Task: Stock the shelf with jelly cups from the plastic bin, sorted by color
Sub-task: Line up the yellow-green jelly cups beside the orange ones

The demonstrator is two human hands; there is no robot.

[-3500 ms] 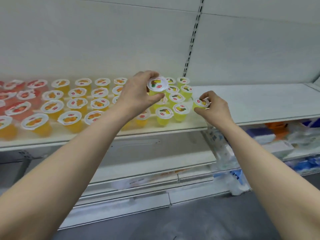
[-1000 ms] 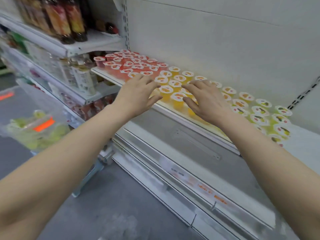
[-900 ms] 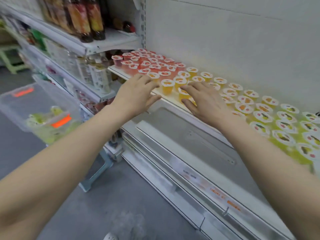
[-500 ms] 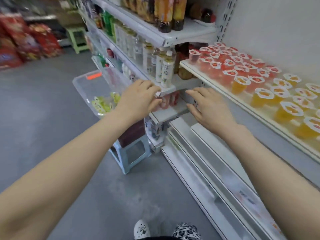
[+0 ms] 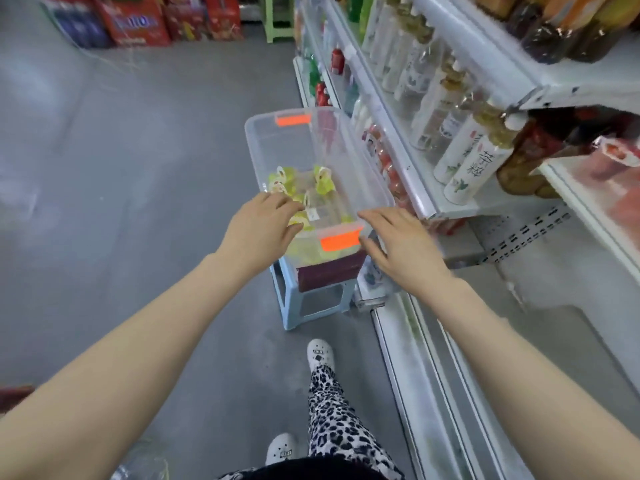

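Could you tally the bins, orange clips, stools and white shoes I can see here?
Clear plastic bin: 1
Orange clips: 2
Light blue stool: 1
White shoes: 2
Total: 6
The green jelly cups in the bin are too blurred to count.

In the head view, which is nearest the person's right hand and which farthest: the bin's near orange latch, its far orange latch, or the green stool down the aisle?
1. Near orange latch: just left of the right hand, at the plastic bin's near end.
2. Far orange latch: at the bin's far end.
3. Green stool: far down the aisle.
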